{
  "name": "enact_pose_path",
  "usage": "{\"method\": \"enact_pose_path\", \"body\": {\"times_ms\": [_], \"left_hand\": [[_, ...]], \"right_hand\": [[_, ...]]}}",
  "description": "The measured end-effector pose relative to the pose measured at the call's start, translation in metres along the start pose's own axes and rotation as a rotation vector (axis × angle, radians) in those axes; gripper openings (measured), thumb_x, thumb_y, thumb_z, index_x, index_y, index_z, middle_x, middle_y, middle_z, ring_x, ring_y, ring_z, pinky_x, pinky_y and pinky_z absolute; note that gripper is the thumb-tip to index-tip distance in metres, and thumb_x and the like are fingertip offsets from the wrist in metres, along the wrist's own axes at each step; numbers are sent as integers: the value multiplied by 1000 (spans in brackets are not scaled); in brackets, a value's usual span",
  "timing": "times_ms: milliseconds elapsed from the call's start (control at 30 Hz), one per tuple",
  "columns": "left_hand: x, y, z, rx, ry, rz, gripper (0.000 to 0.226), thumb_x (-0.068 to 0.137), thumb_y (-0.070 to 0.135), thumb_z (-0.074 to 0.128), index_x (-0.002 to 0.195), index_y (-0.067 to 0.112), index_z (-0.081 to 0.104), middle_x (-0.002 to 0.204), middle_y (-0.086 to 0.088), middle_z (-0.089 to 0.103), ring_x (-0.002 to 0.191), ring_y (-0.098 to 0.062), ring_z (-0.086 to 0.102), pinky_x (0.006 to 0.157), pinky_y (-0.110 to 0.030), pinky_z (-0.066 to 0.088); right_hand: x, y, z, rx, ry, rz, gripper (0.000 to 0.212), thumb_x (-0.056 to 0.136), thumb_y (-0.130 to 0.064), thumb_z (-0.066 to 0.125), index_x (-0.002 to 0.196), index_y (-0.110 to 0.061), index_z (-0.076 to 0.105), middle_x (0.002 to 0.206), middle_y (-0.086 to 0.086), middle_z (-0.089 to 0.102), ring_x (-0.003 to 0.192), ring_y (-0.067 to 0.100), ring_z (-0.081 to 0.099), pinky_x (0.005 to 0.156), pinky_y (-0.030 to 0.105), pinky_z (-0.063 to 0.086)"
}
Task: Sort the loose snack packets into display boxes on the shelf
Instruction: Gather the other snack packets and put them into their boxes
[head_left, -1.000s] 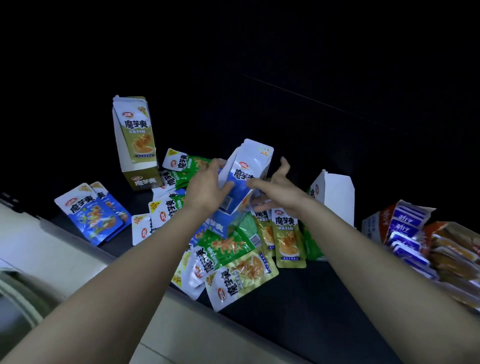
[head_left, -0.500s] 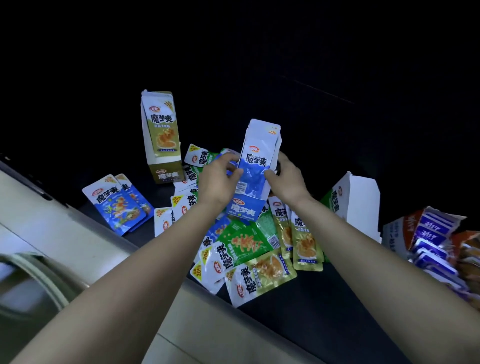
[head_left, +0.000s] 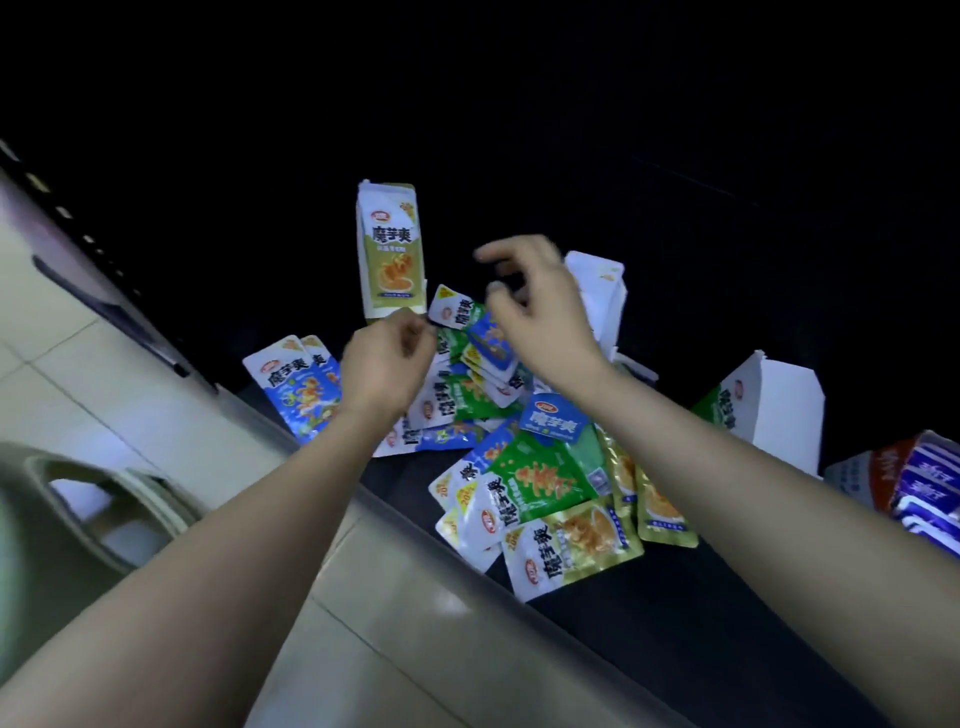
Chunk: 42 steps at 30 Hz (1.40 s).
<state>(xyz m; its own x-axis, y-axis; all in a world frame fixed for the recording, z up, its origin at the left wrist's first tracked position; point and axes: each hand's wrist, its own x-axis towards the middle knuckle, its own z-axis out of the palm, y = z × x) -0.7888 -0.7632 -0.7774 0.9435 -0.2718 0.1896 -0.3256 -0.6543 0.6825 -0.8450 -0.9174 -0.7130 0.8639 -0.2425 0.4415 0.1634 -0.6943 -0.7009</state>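
Loose snack packets lie heaped on the dark shelf (head_left: 701, 613): a green packet (head_left: 540, 478), an olive packet (head_left: 576, 540) and two blue packets (head_left: 296, 384) off to the left. An olive display box (head_left: 389, 249) stands upright behind the heap. My left hand (head_left: 387, 364) hovers with curled fingers at the corner of a white-and-green packet (head_left: 454, 312); blur hides whether it pinches it. My right hand (head_left: 540, 317) hangs over the heap with loosely curled fingers, holding nothing. Behind it stands a white-sided box (head_left: 602, 291), and a blue labelled panel (head_left: 550, 421) shows below the wrist.
An open box with a white side and green front (head_left: 769, 410) sits at the right. Past it, boxes filled with purple and orange packets (head_left: 924, 483) reach the frame edge. The shelf's pale front edge (head_left: 441, 587) runs diagonally; a round grey object (head_left: 78, 509) is lower left.
Both hands let go of the blue box they were holding up; a white-sided box now stands behind my right hand. My left hand dropped toward the packets, and the view shifted left.
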Motion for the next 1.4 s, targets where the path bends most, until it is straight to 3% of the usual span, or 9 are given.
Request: {"method": "enact_pose_path", "body": {"times_ms": [167,367,600,833,933,1033,1133,1233,1400], "left_hand": [[-9,-73,-49,350,77,-288,24,86,21,61,108,14,67,111,-17,62,109,-37,52,85,-40,41],[-33,-126,-56,356,-111,-376,42,92,21,56,133,12,56,138,-14,46,127,-34,39,101,-39,35],[-40,-128,-45,295,-109,-348,43,92,20,55,133,9,53,138,-13,47,126,-34,39,101,-38,32],[-34,-124,-41,272,-1,-388,39,92,26,53,127,8,54,129,-15,55,120,-35,42,97,-40,32],[-27,-104,-44,0,186,-440,39,93,35,53,120,7,53,111,-10,62,111,-33,52,92,-41,41],[-20,-67,-49,-507,256,-470,33,97,29,57,119,7,48,91,6,61,87,-11,61,73,-22,49],[-16,-37,-47,-753,224,-304,19,96,11,59,110,5,48,84,4,63,72,3,63,66,-16,48],[-14,-9,-37,-775,70,-88,24,96,6,58,116,-1,47,98,-3,66,85,0,68,71,-17,53],[-14,49,-5,-818,-126,122,37,100,8,53,132,6,35,101,5,66,92,-8,67,79,-29,55]], "right_hand": [[1,-18,95,-32,-466,124,17,90,-14,58,104,-12,68,94,7,70,88,23,65,79,36,51],[-11,-5,174,-242,-722,343,48,97,-38,55,130,-4,46,124,19,53,109,36,54,85,43,47],[-21,2,218,-421,-602,419,74,75,-46,79,125,-3,43,127,17,49,116,36,50,86,40,44],[-18,3,200,-30,-586,430,32,94,-20,60,116,1,50,114,21,61,104,37,58,76,38,44],[-21,-6,170,214,-543,413,29,98,-19,55,121,-2,48,116,15,61,105,29,60,82,40,48],[-23,-16,131,413,-508,394,35,99,-20,55,131,-12,46,125,5,59,110,17,60,89,31,52],[-23,-14,92,450,-497,392,35,98,-22,57,132,-19,47,120,-1,62,99,9,64,81,22,53],[-21,-9,49,420,-425,366,40,94,-42,59,127,-21,53,117,-3,64,99,8,66,84,33,57],[-22,16,-18,420,-307,402,36,95,-18,61,128,-8,49,122,9,65,105,20,67,90,42,56]]}}
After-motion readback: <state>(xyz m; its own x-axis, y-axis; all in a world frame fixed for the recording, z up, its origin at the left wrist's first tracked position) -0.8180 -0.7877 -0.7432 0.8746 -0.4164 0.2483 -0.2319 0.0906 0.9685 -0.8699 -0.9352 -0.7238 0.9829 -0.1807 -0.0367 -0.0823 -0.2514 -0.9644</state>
